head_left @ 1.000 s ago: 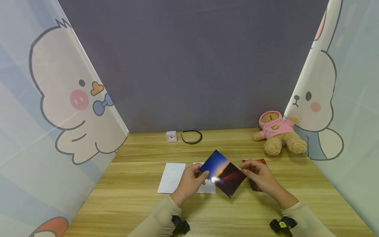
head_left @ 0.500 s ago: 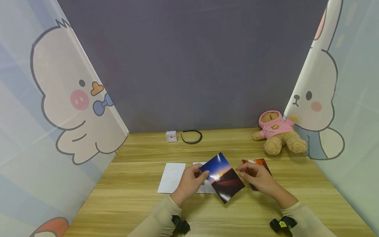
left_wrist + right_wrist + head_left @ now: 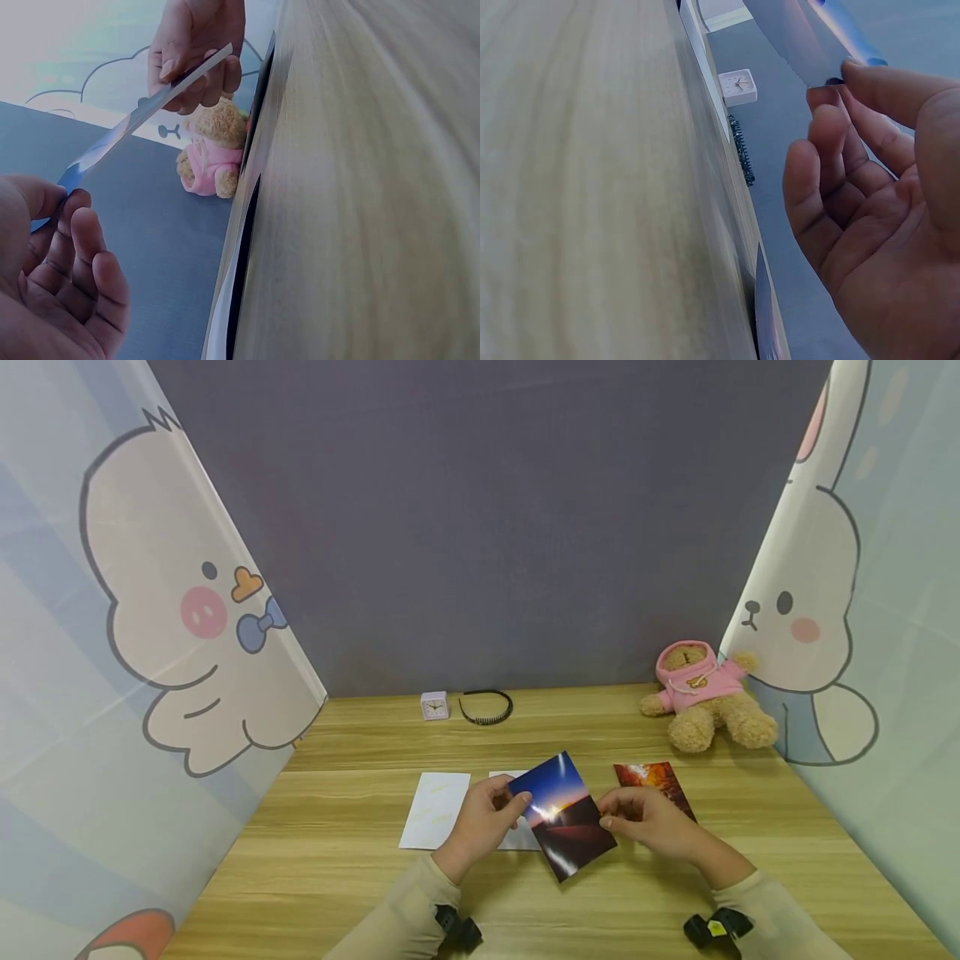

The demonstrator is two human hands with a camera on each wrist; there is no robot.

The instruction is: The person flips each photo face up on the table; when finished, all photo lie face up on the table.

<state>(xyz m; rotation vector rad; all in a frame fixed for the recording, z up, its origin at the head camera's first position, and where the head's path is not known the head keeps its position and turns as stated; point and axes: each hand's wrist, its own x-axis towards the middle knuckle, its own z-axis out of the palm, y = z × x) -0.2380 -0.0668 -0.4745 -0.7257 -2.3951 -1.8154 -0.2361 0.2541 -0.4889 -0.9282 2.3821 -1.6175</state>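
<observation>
A glossy sunset photo (image 3: 561, 814), blue above and dark below, is held tilted above the table. My left hand (image 3: 482, 820) pinches its left edge between thumb and fingers. On the opposite edge, my right hand (image 3: 651, 821) pinches the photo with thumb and index finger; the right wrist view shows that grip on the print (image 3: 802, 37) closely. Under the right hand lies a red-orange photo (image 3: 651, 775), partly covered. Two white sheets lie to the left: one fully visible (image 3: 435, 810), the other (image 3: 517, 837) partly hidden by the held photo and left hand.
Toward the back of the table (image 3: 337, 877) stand a small pink clock (image 3: 434, 706) and a black toothed headband (image 3: 491, 721). A teddy bear (image 3: 705, 693) in a pink hoodie sits at the back right. Cartoon-printed side panels and a dark back panel (image 3: 495, 527) enclose the table.
The sunset photo has turned clockwise in my left hand. My right hand let go of its corner, moved slightly down, and now pinches its right edge. More of the red-orange photo shows.
</observation>
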